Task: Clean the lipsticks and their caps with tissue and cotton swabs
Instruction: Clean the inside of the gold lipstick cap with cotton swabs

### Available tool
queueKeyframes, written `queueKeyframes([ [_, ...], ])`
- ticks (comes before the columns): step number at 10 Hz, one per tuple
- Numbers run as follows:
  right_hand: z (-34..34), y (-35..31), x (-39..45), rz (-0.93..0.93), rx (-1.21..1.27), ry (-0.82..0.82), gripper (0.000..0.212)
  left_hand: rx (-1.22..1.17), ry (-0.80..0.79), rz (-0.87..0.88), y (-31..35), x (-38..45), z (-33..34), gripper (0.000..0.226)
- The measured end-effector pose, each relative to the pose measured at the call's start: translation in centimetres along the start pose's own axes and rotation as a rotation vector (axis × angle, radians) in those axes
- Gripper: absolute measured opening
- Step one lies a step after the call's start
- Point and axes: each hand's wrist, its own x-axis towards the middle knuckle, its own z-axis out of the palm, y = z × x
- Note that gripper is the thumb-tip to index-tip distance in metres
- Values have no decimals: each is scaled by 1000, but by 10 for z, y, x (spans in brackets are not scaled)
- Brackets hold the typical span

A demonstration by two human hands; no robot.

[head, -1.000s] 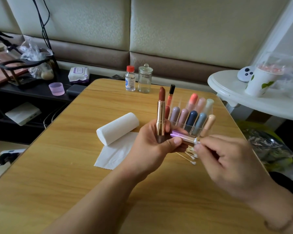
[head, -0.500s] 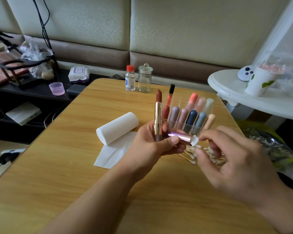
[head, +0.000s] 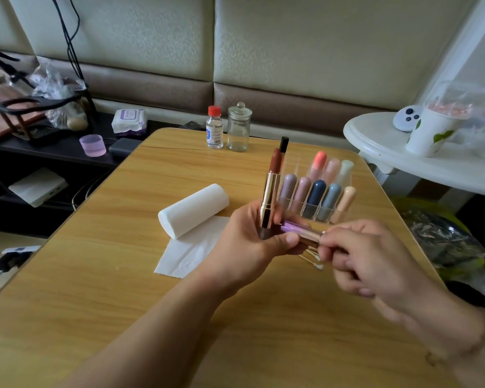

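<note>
L hand grips gold lipstick upright + purple cap sideways, above tabletop. R hand fingers curled at cap's open end; what they pinch is blurred, can't tell. Swabs lie below. Tissue roll to left.

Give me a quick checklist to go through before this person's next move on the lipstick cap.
1. Open gold-cased brown lipstick held upright by the left hand: ok.
2. Shiny purple cap pinned under the left thumb, open end toward the right hand: ok.
3. Cotton swab actually inside the cap: cannot tell, the right fingers hide it and are blurred.
4. Spare white cotton swabs on the wooden table below the hands: ok.
5. White tissue roll and loose tissue sheet near the left hand: ok.
6. Brown bullet apart from the clear organiser of pastel lipsticks: cannot tell.
</note>
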Motion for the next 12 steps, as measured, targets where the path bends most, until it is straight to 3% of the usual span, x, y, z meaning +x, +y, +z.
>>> queueKeyframes([
  [1,3,1,-4,414,589,-62,27,90,-29,61,0,1,0,29],
  [2,5,-1,-15,394,754,-142,27,23,-40,56,-1,1,1,27],
  [3,-3,5,-25,-114,153,-65,36,-82,1,8,1,0,2,26],
  [4,-18,18,-19,-845,-842,228,27,-115,28,-24,3,-1,1,25],
  [5,-24,20,-12,-1082,-1152,315,24,-133,22,-49,2,0,3,25],
  [6,-21,24,-7,-1192,-1276,374,21,-137,1,-61,2,-1,3,25],
  [7,-12,25,-7,-1146,-1183,396,25,-136,-3,-39,1,-1,3,25],
  [8,3,26,-13,-847,-888,399,28,-118,8,32,-1,0,4,25],
  [9,19,26,-14,-339,-321,347,27,47,42,133,-4,1,2,23],
  [10,14,11,-10,300,452,77,24,245,58,157,-5,3,-1,21],
  [11,3,5,-12,407,551,-72,9,224,42,149,-3,1,0,21],
  [12,-2,3,-15,361,541,-106,9,128,39,132,-2,1,0,24],
])
